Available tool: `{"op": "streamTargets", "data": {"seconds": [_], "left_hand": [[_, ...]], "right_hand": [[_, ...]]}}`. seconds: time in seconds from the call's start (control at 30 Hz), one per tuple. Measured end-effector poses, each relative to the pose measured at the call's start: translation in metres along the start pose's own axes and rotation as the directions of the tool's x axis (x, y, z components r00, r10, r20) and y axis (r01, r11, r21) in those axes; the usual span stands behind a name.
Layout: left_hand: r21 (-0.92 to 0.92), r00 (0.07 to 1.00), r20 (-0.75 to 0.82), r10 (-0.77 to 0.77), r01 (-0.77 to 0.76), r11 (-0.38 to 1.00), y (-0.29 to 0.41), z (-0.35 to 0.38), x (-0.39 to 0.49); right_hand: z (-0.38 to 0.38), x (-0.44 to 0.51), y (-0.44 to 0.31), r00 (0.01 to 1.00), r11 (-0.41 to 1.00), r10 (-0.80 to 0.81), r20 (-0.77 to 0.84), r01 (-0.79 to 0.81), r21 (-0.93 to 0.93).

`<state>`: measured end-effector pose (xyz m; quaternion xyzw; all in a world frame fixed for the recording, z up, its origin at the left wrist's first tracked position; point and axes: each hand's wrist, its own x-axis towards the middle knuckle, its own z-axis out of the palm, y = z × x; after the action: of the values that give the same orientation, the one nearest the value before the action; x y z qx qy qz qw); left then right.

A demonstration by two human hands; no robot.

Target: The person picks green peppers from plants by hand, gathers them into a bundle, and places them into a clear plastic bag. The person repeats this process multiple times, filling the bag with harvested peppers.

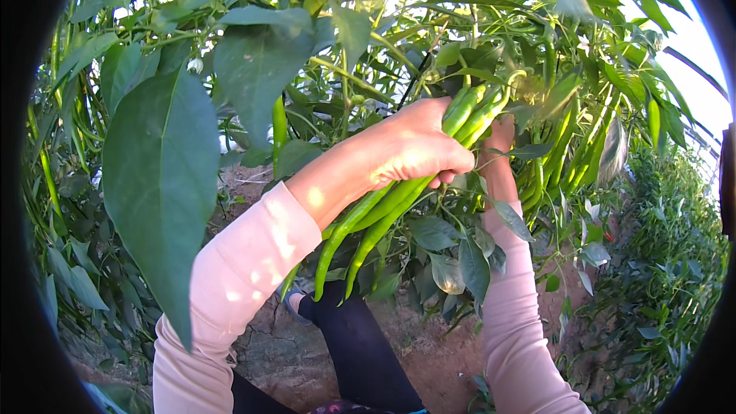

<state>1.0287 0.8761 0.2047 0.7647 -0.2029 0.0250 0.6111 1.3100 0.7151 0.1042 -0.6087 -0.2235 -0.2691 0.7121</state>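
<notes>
My left hand [422, 144] is closed around a bunch of long green chili peppers [376, 213]. Their stem ends stick out above the fist, and their thin tips hang down to the left below it. Just right of the bunch, my right hand [501, 133] reaches up among the leaves of the pepper plant. Leaves and the held peppers partly cover it, and whether its fingers grip anything is hidden. More green peppers [555, 155] hang on the plant close by on the right.
A large pepper leaf [164, 184] hangs near the camera at left. Dense foliage fills the top and left. Another row of plants [661, 264] stands at right. Below are bare soil [287, 356] and my leg in dark trousers [362, 345].
</notes>
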Motion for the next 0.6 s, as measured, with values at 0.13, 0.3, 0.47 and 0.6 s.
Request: {"op": "streamTargets", "data": {"seconds": [0.13, 0.3, 0.47, 0.6], "left_hand": [[0.020, 0.999, -0.040, -0.013, 0.014, 1.000, 0.002, 0.003, 0.001], [0.023, 0.998, -0.046, -0.046, 0.047, 0.999, 0.005, 0.005, 0.000], [0.059, 0.996, -0.054, -0.072, 0.075, 0.995, 0.007, 0.004, -0.001], [0.045, 0.996, -0.058, -0.072, 0.075, 0.996, 0.006, 0.007, 0.000]], "right_hand": [[0.009, 0.022, 0.010, 0.994, 0.926, 0.095, -0.047, -0.071, 0.371], [0.024, 0.035, 0.016, 0.994, 0.812, -0.018, -0.110, 0.079, 0.578], [0.029, 0.025, 0.006, 0.997, 0.817, -0.022, -0.078, 0.063, 0.573], [0.035, 0.030, 0.006, 0.998, 0.829, 0.016, -0.067, 0.024, 0.558]]}}
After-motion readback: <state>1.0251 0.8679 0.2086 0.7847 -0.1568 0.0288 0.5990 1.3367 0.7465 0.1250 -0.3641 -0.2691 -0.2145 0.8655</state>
